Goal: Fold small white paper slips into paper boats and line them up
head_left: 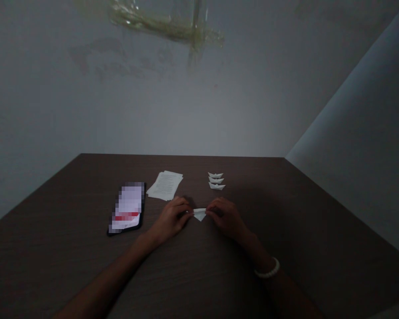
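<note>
Between my hands is a small piece of folded white paper (pixel 200 214), with a straight top edge and a point facing me. My left hand (pixel 174 215) pinches its left end between thumb and fingers. At the right end, my right hand (pixel 226 216) pinches it the same way; a pale beaded bracelet circles that wrist. Just beyond the hands, several small folded paper boats (pixel 217 186) sit in a short column, one behind another. A loose stack of printed paper sheets (pixel 164 185) lies past my left hand.
A smartphone (pixel 128 207) with a lit, pixelated screen lies on the left of the dark wooden table (pixel 86 177). A grey wall (pixel 199 110) with a stained crack borders the table's far edge, and another wall surface rises on the right.
</note>
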